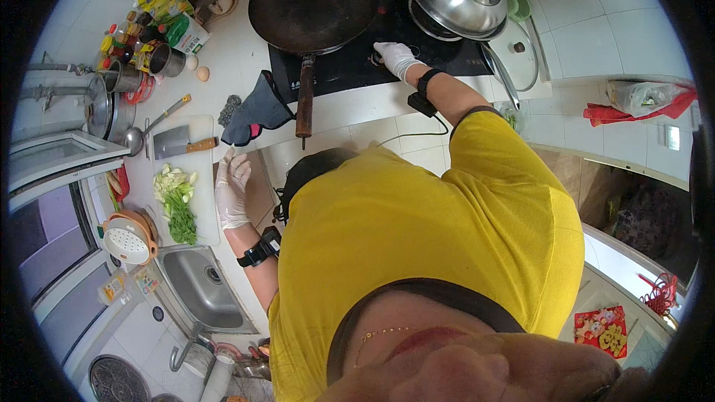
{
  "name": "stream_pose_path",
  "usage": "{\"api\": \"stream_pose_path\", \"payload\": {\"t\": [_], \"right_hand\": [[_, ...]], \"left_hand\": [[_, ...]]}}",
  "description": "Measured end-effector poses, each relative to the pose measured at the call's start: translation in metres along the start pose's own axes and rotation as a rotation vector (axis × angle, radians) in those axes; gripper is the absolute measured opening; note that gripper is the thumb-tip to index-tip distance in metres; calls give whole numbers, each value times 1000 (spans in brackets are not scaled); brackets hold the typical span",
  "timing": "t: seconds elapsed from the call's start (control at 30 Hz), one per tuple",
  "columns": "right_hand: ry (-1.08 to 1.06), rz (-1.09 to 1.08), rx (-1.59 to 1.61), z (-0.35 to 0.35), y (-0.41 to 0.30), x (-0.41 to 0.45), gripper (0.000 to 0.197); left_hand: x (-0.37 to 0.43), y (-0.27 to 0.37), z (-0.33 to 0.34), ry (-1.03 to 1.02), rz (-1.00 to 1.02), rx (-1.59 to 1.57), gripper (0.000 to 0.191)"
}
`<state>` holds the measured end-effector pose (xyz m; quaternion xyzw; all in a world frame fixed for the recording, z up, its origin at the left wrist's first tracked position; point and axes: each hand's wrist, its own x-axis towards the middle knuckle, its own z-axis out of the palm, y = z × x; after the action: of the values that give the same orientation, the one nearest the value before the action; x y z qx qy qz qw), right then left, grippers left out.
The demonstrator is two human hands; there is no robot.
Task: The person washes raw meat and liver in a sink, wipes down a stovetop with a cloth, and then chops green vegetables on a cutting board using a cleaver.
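My right hand (395, 60), in a white glove, is at the front part of the black glass cooktop (341, 70), its fingers curled over a round control knob (377, 58). Left of it, a dark wok (313, 3) with a wooden handle sits on the cooktop; its inside looks bare. A steel pan with a domed lid (458, 3) stands on the right side. My left hand (232, 187), also gloved, hangs beside the white cutting board (209, 201) with its fingers apart, holding nothing. On the board lie a cleaver (173, 142) and chopped green and white vegetables (177, 201).
A grey cloth mitt (260, 109) and steel wool (229, 110) lie left of the wok handle. Eggs (203, 73), steel pots (167, 60), bottles and a ladle (133, 139) stand along the left wall. A sink (195, 285) and a colander (127, 240) are nearer me.
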<state>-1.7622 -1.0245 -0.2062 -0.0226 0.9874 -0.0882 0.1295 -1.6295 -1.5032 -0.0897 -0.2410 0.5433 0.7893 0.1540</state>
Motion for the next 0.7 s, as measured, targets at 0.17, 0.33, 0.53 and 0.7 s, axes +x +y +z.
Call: {"api": "stream_pose_path", "payload": {"t": [0.17, 0.33, 0.53, 0.7], "right_hand": [[-13, -33, -27, -9, -6, -4, 22], [-61, -10, -8, -17, -20, -5, 30], [-104, 132, -3, -19, -12, -11, 29], [-55, 141, 97, -13, -16, -5, 18]], "left_hand": [[0, -5, -11, -2, 16, -8, 49], [-11, -3, -9, 15, 24, -29, 50], [-10, -6, -9, 25, 44, 1, 44], [-12, -16, -24, 46, 59, -29, 45]]}}
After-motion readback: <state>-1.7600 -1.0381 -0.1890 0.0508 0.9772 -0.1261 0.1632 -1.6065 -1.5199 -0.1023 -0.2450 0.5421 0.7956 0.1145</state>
